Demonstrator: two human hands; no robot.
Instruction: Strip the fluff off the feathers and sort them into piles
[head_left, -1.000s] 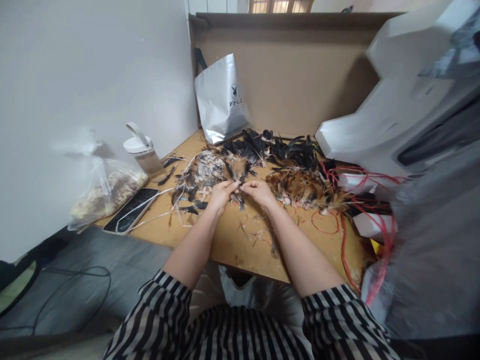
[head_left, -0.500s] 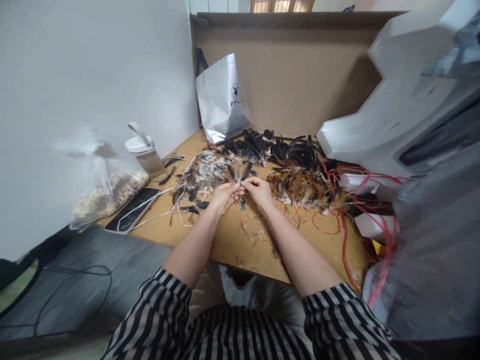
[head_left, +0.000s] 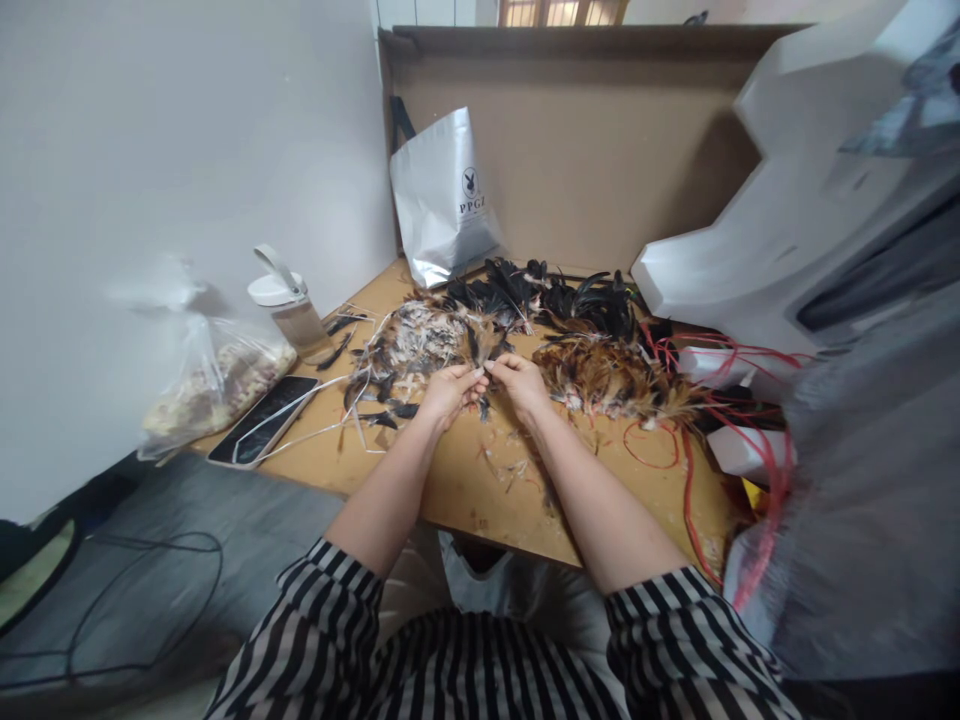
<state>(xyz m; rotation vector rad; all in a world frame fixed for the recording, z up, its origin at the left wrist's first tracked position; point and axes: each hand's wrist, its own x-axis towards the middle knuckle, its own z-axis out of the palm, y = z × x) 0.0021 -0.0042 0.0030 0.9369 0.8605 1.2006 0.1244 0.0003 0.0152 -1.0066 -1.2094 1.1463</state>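
Here, seen from above, a person in a striped top works at a wooden bench (head_left: 450, 480) strewn with feathers. Both hands meet at the middle of the bench, just in front of a mixed pile of feathers (head_left: 420, 345). The left hand (head_left: 444, 392) and the right hand (head_left: 521, 385) are each drawn in with the fingertips pressed together, pinching a small tuft of dark feathers (head_left: 484, 352) that fans upward between them. The fingertips of the two hands almost touch.

The tuft looks nearly weightless, soft and springy in the vanes, with thin quills that would likely bend or snap under a hard squeeze. The safest hold seems to be at the quill ends, where the fingers already pinch, with only a light grip.

Behind the hands lie a heap of black feathers (head_left: 555, 295) and, to the right, a heap of golden-brown feathers (head_left: 607, 380) tangled with red cords (head_left: 686, 470). To the left are a phone (head_left: 264, 420), a white-lidded bottle (head_left: 289, 315) and a clear plastic bag (head_left: 214, 375). A silver paper bag (head_left: 442, 200) leans against a cardboard screen (head_left: 600, 150) at the back.
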